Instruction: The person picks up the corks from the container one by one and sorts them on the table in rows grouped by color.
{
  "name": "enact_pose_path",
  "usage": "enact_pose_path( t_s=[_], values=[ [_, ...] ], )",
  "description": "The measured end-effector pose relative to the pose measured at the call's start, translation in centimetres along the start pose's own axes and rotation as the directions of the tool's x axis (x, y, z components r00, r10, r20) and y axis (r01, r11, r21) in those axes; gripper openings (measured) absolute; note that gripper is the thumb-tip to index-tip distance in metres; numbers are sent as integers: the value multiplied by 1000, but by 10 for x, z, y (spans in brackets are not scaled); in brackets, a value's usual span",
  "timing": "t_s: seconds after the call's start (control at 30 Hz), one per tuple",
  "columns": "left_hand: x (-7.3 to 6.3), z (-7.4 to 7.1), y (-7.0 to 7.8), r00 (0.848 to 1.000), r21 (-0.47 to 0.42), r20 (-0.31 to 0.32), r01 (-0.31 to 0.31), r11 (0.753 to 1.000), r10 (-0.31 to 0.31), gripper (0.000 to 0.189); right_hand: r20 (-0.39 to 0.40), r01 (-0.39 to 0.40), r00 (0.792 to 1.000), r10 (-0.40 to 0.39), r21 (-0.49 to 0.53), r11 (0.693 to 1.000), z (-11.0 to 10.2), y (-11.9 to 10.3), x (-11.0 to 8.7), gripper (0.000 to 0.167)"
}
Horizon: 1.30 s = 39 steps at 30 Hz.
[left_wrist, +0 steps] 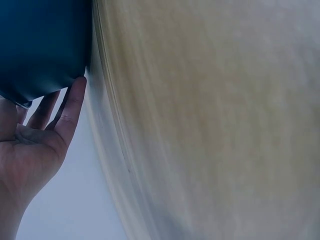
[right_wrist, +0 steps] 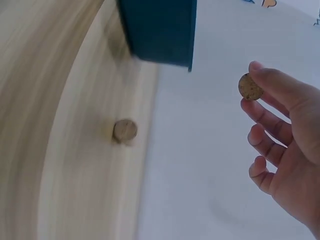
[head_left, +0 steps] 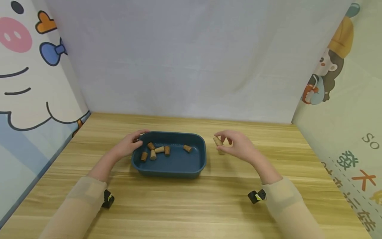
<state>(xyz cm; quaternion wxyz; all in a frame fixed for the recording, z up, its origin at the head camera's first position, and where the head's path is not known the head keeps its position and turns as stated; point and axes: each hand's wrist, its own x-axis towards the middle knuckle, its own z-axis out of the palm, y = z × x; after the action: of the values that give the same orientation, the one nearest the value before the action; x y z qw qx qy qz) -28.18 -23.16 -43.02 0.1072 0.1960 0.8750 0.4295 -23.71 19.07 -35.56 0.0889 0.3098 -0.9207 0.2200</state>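
A dark blue rectangular bin stands on the table, with several tapered cork stoppers lying in it, among them a cork apart at the right. My left hand holds the bin's left end, thumb at the rim; in the left wrist view its fingers reach along the outer wall. Right of the bin, my right hand pinches a pale cork stopper between thumb and forefinger, above the tabletop. The round end of that held cork shows in the right wrist view. Another cork stands on the table beneath it.
The wood-grain table ends at a pale cloth backdrop behind the bin. Printed cartoon curtains hang at the left and right sides. Both forearms rest in from the front, each with a small black device at the wrist.
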Motion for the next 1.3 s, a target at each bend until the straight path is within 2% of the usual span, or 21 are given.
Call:
enact_pose_path(
  t_s=[0.27,0.57,0.97,1.3],
  values=[
    [-2,0,3,1000,2,-1,9,1000,-9,49,-18,-138,990,138,-7,990,3,30,-13,40],
    [-2,-1,3,1000,8,1,12,1000,-12,49,58,-274,960,272,20,962,16,59,-19,37],
    [-2,-1,5,1000,25,-1,15,1000,-15,50,186,-363,918,350,37,931,23,82,-19,39],
    [-2,0,6,1000,44,-1,13,999,-12,50,230,-385,901,367,34,922,30,93,-18,40]
  ],
)
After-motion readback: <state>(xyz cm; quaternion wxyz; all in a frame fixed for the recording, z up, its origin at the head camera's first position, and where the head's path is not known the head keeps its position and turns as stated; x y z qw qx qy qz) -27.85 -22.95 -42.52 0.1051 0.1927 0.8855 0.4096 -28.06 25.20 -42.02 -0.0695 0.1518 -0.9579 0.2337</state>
